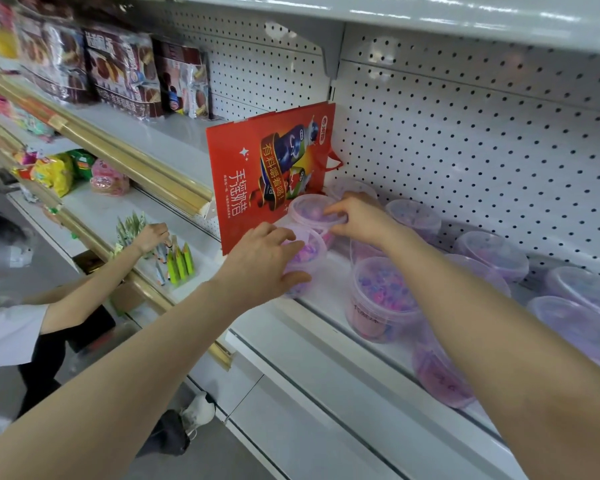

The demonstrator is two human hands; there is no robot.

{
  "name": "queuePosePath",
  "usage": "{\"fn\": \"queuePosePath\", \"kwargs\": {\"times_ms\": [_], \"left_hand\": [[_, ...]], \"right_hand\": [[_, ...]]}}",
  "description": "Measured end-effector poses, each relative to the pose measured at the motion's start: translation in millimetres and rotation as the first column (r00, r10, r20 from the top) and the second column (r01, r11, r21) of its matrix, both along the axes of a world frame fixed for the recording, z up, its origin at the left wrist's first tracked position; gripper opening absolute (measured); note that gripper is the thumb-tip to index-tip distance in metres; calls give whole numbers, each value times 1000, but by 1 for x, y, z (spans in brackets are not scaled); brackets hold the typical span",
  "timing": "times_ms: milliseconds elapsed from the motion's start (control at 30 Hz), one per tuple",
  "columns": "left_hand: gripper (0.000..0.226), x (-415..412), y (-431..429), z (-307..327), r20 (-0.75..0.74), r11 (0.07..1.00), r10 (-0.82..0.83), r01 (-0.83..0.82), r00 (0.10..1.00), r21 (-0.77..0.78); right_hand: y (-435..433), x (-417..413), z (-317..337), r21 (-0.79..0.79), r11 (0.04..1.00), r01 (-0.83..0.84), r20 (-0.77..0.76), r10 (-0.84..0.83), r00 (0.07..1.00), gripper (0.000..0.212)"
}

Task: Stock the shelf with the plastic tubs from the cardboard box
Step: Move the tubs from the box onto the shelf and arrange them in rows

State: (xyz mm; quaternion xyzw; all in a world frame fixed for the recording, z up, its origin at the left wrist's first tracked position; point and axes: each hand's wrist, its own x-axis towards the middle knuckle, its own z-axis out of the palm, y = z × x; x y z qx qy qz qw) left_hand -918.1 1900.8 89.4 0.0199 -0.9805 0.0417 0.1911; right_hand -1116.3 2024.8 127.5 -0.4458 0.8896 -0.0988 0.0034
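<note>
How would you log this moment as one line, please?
left hand: on front tub | right hand: on tub behind | both beside red bag | shelf: partly stocked

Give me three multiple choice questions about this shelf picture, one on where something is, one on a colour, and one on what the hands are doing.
1. Where is the red gift bag?
A. Left of the tubs
B. On the floor
C. On top of a tub

2. What colour are the contents of the plastic tubs?
A. Green
B. Pink and purple
C. Yellow

3. What is the left hand doing?
A. Hanging free
B. Holding a box
C. Closed in a grip on a tub

Answers: 1 A, the bag stands upright at the row's left end. 2 B, visible through the clear walls. 3 C, fingers wrap the tub; the right hand rests on the neighbouring tub's lid.
</note>
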Motion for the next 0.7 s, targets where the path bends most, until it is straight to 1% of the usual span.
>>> {"fn": "queuePosePath", "kwargs": {"times_ms": [100, 167, 233, 267, 333, 367, 400, 467, 500, 567, 633, 700], "left_hand": [[45, 4, -12, -1, 7, 988, -148, 148, 989, 42], [46, 10, -24, -1, 17, 978, -184, 181, 983, 106], [53, 14, -32, 0, 15, 975, -157, 152, 988, 163], [53, 15, -34, 2, 15, 975, -134, 130, 991, 182], [48, 16, -32, 3, 18, 981, -95, 90, 995, 174], [49, 14, -29, 2, 20, 988, -78, 74, 997, 138], [57, 12, -26, 0, 26, 995, -53, 51, 998, 89], [71, 6, -20, -5, 35, 1000, 11, -10, 999, -5], [69, 2, -18, -8, 25, 999, 29, -28, 999, -27], [59, -4, -18, -11, 1, 1000, 6, -6, 1000, -14], [50, -4, -21, -12, 7, 997, -72, 72, 997, 16], [51, 1, -28, -14, 1, 987, -153, 153, 988, 56]], "right_hand": [[-6, 9, -5, -52, 999, 7, -55, -10, 998, 34], [-10, 15, -7, -85, 996, -4, -74, -3, 997, 28], [-13, 18, -6, -158, 987, -20, 0, 20, 1000, 20], [-13, 17, -5, -190, 982, -9, 62, 21, 998, 22], [-10, 12, -2, -191, 981, 37, 152, -7, 988, 37], [-7, 9, -1, -149, 987, 57, 166, -32, 986, 43], [-3, 6, 1, -87, 994, 65, 166, -50, 985, 47], [3, 2, 1, 45, 998, 39, 129, -44, 991, 52], [5, 1, 1, 81, 996, 24, 97, -32, 995, 52], [7, 0, -3, 76, 997, 15, 6, -15, 1000, 49], [6, 0, -7, 28, 999, 22, -64, -20, 998, 44], [4, 1, -11, -3, 999, 34, -106, -34, 994, 40]]}}
